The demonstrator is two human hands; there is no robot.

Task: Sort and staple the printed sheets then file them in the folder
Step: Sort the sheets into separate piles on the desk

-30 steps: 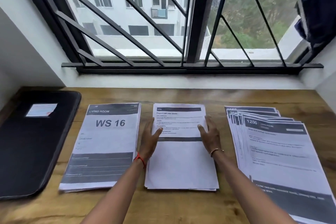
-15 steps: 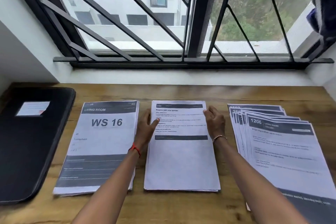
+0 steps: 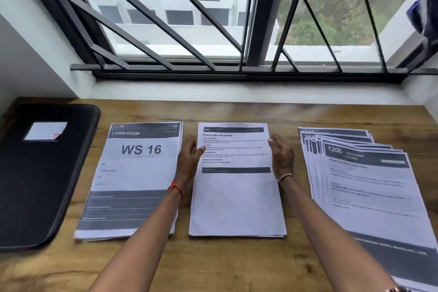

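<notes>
Middle stack point(image 3: 237, 201) of printed sheets lies flat at centre of desk point(image 3: 225, 263). Left hand point(image 3: 188, 161) at its 9 o'clock edge, right hand point(image 3: 282, 156) at its 3 o'clock edge. Fingers of both loosely straight against the sides, gripping nothing; left thumb tip on top page. "WS 16" stack point(image 3: 132, 173) just beside at 9 o'clock, black folder point(image 3: 35, 173) beyond it. Fanned sheets point(image 3: 369, 185) at 3 o'clock.

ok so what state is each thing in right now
black rectangular folder, closed, lying flat
paper stack topped "WS 16", roughly squared, flat
middle stack of white printed sheets, squared, flat
right stack of printed sheets, fanned out
left hand, open, touching middle stack's left edge
right hand, open, touching its right edge
</notes>
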